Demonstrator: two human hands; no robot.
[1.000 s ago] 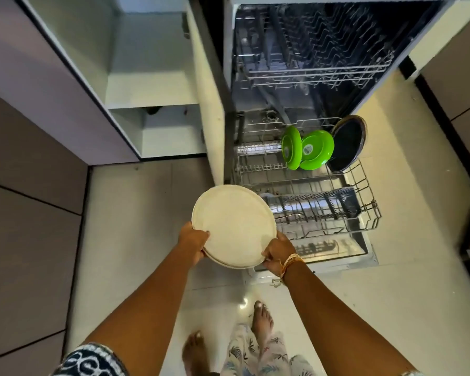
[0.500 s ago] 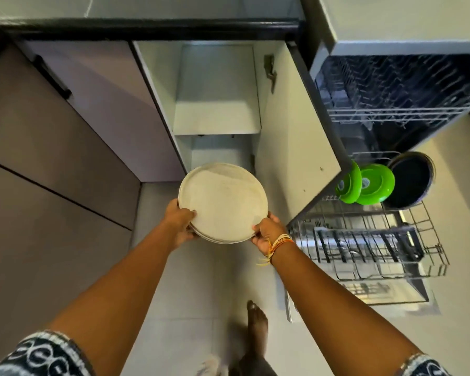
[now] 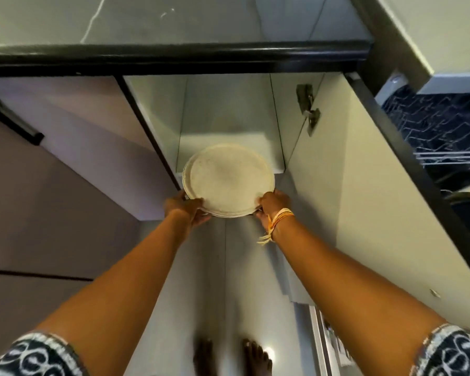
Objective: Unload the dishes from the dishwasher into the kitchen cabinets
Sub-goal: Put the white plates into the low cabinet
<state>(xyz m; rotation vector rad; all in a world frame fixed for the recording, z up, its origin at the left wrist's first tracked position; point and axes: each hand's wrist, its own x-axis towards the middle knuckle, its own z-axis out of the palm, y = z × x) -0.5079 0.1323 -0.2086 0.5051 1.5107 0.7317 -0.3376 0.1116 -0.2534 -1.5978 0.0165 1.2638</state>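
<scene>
At frame centre, plates [image 3: 228,179] (a stack, count unclear) held level at the mouth of the open cabinet [image 3: 228,109], over its shelf [image 3: 223,141]. Left hand [image 3: 186,208] and right hand [image 3: 273,206] grip opposite near rims, fingers curled under, thumbs on top. Judged stiff, breakable, fairly heavy as a stack; smooth rims may slip. Best hold: both sides, supported from beneath.
</scene>
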